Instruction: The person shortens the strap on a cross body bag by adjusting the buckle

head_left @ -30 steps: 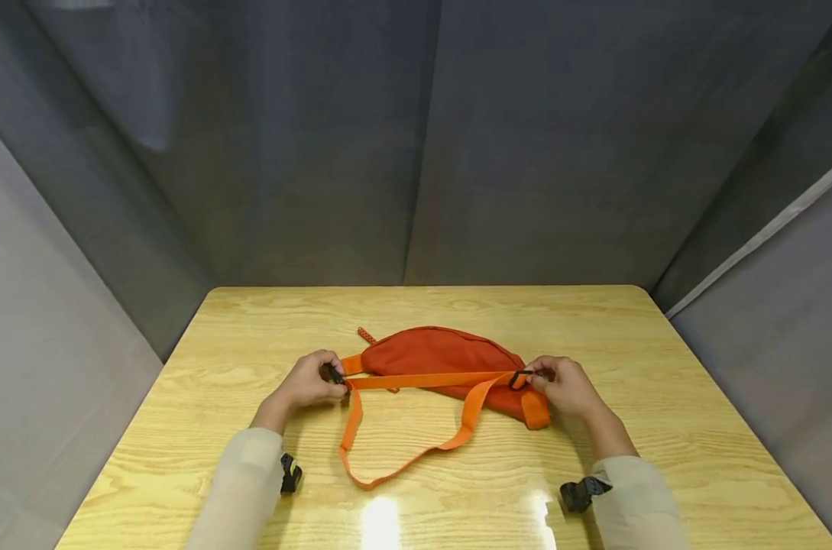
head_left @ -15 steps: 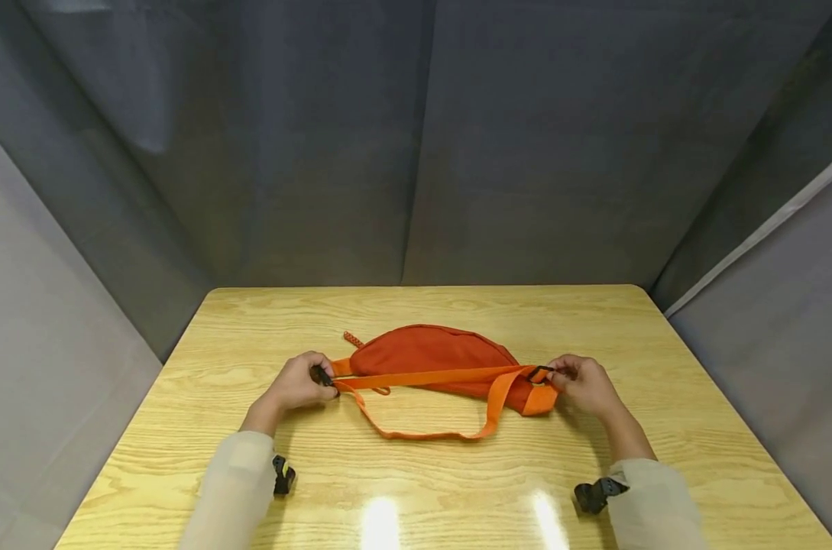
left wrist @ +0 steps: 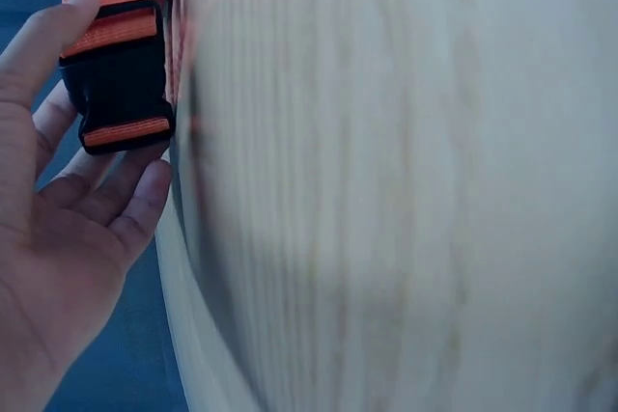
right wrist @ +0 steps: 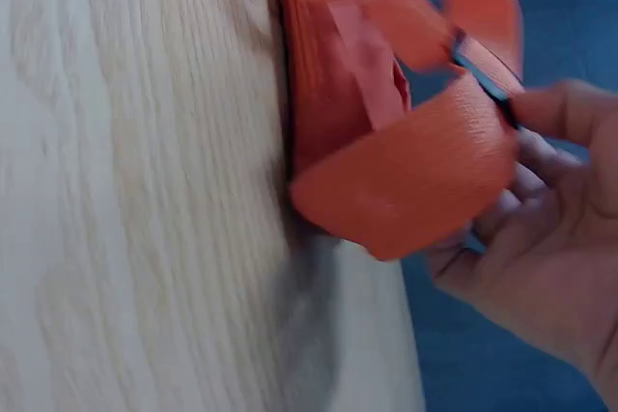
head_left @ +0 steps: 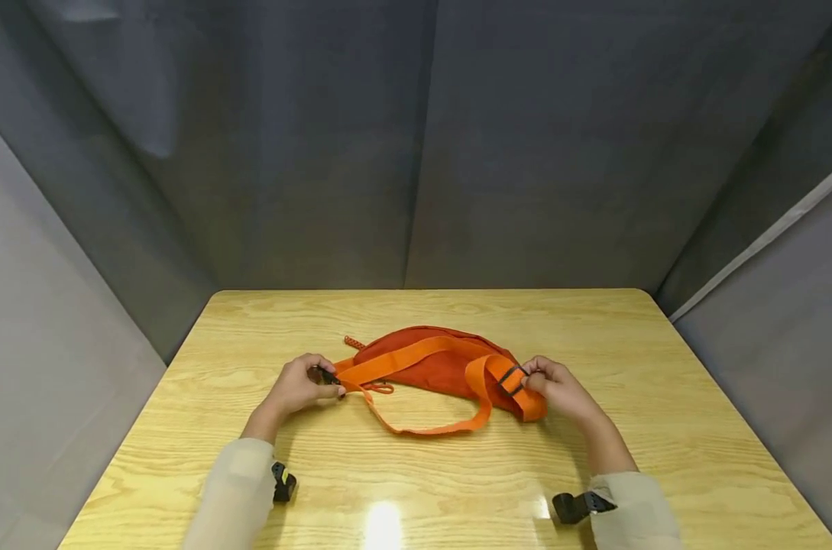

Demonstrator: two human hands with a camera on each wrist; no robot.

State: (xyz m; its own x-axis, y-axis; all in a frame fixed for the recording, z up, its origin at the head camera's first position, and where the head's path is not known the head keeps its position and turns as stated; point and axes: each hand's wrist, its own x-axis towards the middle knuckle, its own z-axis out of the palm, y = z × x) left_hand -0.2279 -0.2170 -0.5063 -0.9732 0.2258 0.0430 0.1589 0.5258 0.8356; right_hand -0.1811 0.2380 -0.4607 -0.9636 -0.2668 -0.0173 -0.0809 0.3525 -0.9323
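Observation:
A red-orange waist bag (head_left: 429, 367) lies on the table, its orange strap (head_left: 402, 357) arching over it and looping toward the front. At the bag's left end my left hand (head_left: 302, 382) holds the black side-release buckle (left wrist: 121, 79), thumb on the webbing and fingers beneath. My right hand (head_left: 556, 387) pinches the black strap adjuster (head_left: 512, 380) by its edge at the right end. In the right wrist view the strap (right wrist: 415, 180) bends in a wide fold beside the right fingers. A patterned zipper pull (head_left: 353, 342) sticks out at the bag's left.
The wooden table (head_left: 388, 473) carries the bag near its middle. Dark grey curtains (head_left: 319, 153) stand behind it, with lighter panels (head_left: 51, 344) at both sides. A small black camera (head_left: 574, 507) sits on the right wrist and another (head_left: 283, 483) on the left.
The right hand first moved right, drawing the strap taut, then came back left with the adjuster. The strap's upper run has slackened into an arch over the bag. The left hand shifted slightly.

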